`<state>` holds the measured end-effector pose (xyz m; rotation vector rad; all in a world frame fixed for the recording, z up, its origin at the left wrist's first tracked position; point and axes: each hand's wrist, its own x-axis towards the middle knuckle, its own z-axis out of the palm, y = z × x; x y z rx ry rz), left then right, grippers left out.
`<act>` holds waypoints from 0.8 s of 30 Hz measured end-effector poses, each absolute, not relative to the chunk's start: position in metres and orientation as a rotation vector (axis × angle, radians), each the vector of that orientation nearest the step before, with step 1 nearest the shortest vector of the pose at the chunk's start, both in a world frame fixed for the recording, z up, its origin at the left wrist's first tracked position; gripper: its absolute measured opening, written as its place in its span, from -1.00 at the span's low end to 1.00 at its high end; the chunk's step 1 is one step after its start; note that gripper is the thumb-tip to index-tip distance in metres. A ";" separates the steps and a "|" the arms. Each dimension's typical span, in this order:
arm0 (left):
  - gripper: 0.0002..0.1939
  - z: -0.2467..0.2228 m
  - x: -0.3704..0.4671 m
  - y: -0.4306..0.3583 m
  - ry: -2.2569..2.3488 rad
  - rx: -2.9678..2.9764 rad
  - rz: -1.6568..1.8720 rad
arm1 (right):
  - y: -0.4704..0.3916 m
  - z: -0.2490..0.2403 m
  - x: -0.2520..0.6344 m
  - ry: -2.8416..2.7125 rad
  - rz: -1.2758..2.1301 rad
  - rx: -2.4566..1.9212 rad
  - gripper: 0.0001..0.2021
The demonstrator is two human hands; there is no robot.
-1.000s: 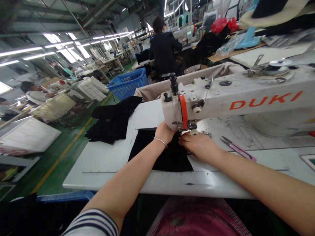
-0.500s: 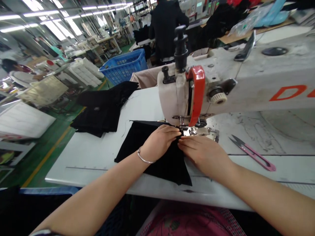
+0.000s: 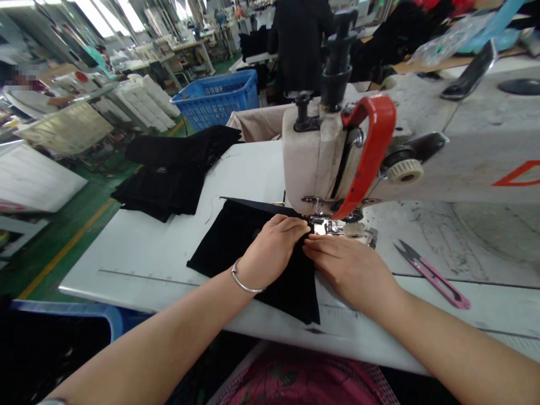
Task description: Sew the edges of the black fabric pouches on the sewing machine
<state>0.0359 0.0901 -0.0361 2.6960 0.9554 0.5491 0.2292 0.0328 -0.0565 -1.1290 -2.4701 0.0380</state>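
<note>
A piece of black fabric (image 3: 228, 236) lies on the white sewing table, its upper right edge by the presser foot (image 3: 331, 226) of the sewing machine (image 3: 301, 163). My left hand (image 3: 278, 244) rests on top of the fabric, fingers pressed together, their tips close to the needle area. From the right, my right hand (image 3: 350, 264) grips the fabric's edge just in front of the foot. The fingertips of both hands nearly meet. What lies under my fingers is hidden.
Pink thread snips (image 3: 434, 277) lie right of my right hand. A stack of black fabric pieces (image 3: 164, 169) sits at the table's far left. Beyond stands a blue basket (image 3: 217, 98); another blue bin (image 3: 116, 320) is at lower left. A person in black (image 3: 300, 50) stands behind the machine.
The view has shifted and come a little closer to the machine. The fabric's free left part and front corner have swung slightly left; both hands keep their places at the foot.
</note>
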 end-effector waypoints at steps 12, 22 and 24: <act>-0.71 -0.035 0.038 0.092 0.966 2.684 0.508 | 0.036 -0.053 0.232 -2.465 0.050 -1.161 -0.74; -0.70 -0.022 0.031 0.088 0.895 2.670 0.414 | 0.033 -0.049 0.234 -2.483 0.074 -1.117 -0.71; -0.41 -0.016 0.023 0.077 0.804 2.663 0.335 | 0.026 -0.041 0.246 -2.520 0.089 -1.102 -0.63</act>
